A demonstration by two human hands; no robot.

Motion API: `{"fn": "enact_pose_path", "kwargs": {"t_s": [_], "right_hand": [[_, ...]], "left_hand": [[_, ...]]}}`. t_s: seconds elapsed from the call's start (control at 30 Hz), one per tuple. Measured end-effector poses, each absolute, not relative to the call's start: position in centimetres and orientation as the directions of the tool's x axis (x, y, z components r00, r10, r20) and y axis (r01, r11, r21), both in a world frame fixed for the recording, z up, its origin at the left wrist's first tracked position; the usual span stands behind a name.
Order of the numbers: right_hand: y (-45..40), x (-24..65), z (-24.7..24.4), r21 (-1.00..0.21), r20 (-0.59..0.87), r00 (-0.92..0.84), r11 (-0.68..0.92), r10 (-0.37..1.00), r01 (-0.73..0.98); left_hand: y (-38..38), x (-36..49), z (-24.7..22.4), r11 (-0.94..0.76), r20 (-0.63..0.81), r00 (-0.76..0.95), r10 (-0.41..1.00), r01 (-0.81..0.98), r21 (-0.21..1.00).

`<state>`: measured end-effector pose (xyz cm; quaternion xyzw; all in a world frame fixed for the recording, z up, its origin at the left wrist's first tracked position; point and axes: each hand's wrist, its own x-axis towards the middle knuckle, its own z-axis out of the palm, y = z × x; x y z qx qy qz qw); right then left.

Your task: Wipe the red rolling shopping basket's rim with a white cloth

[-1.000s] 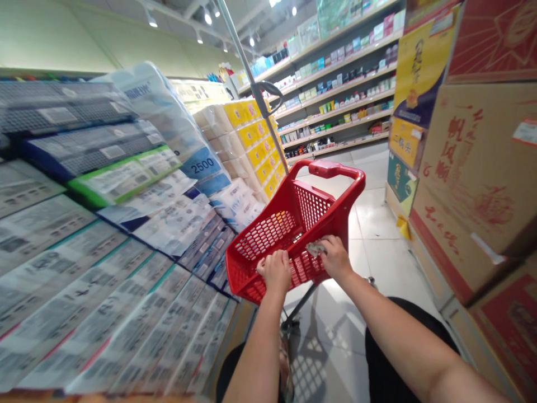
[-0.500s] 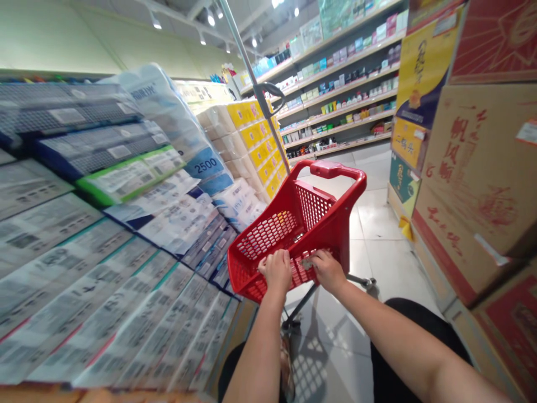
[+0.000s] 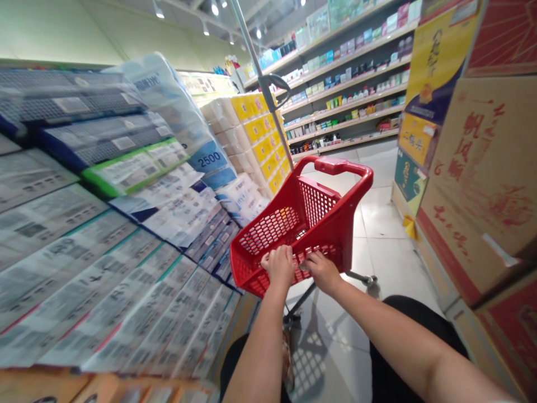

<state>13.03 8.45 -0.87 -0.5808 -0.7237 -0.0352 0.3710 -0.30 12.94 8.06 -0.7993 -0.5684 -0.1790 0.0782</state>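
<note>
A red plastic shopping cart (image 3: pixel 319 198) stands in the aisle before me, its handle at the far side and its basket showing no goods. My left hand (image 3: pixel 280 266) is closed over the near rim of the basket, fingers wrapped on the edge. Just to its right, my right hand (image 3: pixel 321 270) is bent against the perforated near side of the cart. Something small and brownish shows at its fingertips, too small to make out.
Packs of tissue (image 3: pixel 210 159) are stacked along the left. Cardboard boxes (image 3: pixel 482 184) line the right. Shelves of small goods (image 3: pixel 344 101) stand at the back, and a metal pole (image 3: pixel 260 73) rises beyond the cart.
The view has shifted slightly, so the cart and shelves sit a little further right. My left hand stays on the rim; the fingers of my right hand have moved slightly closer to it.
</note>
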Motion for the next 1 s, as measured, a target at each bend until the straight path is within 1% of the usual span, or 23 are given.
{"fn": "enact_pose_path", "kwargs": {"t_s": [0.1,0.2,0.3,0.37,0.5,0.6,0.73,0.83,0.9,1.0], "right_hand": [[8.6,12.7,-0.9,-0.35,0.651,-0.029,0.334,0.759,0.875],[8.8,12.5,-1.0,-0.348,0.646,0.002,0.293,0.763,0.891],[9.1,12.0,-1.5,-0.326,0.692,-0.027,0.347,0.721,0.879],[9.2,11.5,-2.0,-0.295,0.688,-0.079,0.377,0.722,0.878],[9.4,10.8,-2.7,-0.273,0.612,-0.161,0.398,0.774,0.876],[9.3,10.7,-2.8,-0.293,0.571,-0.168,0.39,0.804,0.873],[9.1,10.8,-3.1,-0.324,0.374,-0.161,0.292,0.913,0.9],[9.1,10.9,-3.6,-0.352,0.262,-0.198,0.285,0.944,0.891],[9.0,11.0,-3.7,-0.366,0.233,-0.209,0.284,0.95,0.886],[8.8,11.3,-3.7,-0.372,0.226,-0.183,0.259,0.957,0.892]], "left_hand": [[13.0,-0.2,8.0,-0.352,0.37,0.302,0.879,0.933,0.075],[13.0,-0.1,7.8,-0.366,0.372,0.315,0.873,0.928,0.072],[13.1,0.0,7.6,-0.384,0.377,0.331,0.865,0.921,0.071],[13.1,0.0,7.5,-0.395,0.384,0.335,0.86,0.914,0.088],[13.2,0.2,7.6,-0.425,0.374,0.348,0.86,0.893,0.146],[13.2,0.5,7.7,-0.418,0.334,0.35,0.875,0.894,0.159],[13.1,0.9,7.9,-0.372,0.305,0.317,0.898,0.917,0.143],[13.0,1.0,7.9,-0.363,0.291,0.315,0.903,0.923,0.128],[13.0,0.9,7.9,-0.368,0.301,0.318,0.899,0.922,0.124],[13.1,0.7,7.8,-0.376,0.317,0.324,0.891,0.919,0.119]]}}
